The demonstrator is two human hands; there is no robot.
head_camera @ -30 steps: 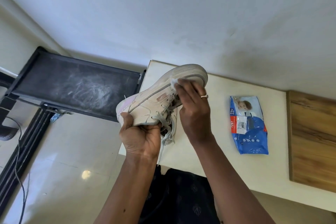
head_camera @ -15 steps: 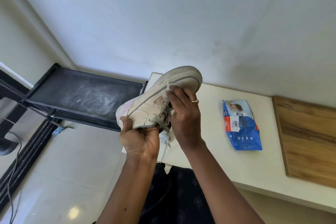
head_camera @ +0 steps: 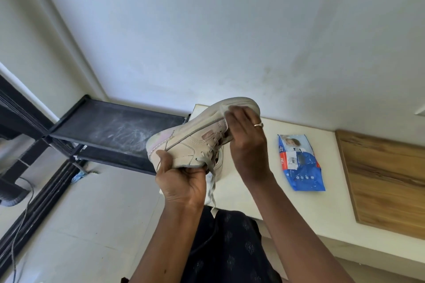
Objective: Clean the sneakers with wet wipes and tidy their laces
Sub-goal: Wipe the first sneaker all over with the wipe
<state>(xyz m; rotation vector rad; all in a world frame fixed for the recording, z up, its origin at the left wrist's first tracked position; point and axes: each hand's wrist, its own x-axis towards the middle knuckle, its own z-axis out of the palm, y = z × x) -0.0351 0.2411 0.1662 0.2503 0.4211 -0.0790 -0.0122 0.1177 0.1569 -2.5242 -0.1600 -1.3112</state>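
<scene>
A pale beige sneaker [head_camera: 190, 142] is held up on its side above the white table's [head_camera: 264, 190] left end, toe pointing away and to the right. My left hand [head_camera: 181, 181] grips its heel and collar from below. My right hand [head_camera: 247, 142] presses a white wet wipe [head_camera: 224, 109] against the toe area, fingers curled over it; most of the wipe is hidden under the fingers. Loose grey laces [head_camera: 211, 181] dangle down beside my left hand. A second white sneaker [head_camera: 219, 163] shows partly behind the held one.
A blue pack of wet wipes [head_camera: 301, 163] lies on the table to the right of my hands. A wooden board [head_camera: 386, 181] covers the table's right part. A black shelf rack [head_camera: 110, 131] stands left, with cables on the tiled floor [head_camera: 76, 225].
My right hand with the wipe has shifted back and forth over the toe area of the sneaker. The camera has tilted up, so the hands sit lower in view. The left hand's grip is unchanged.
</scene>
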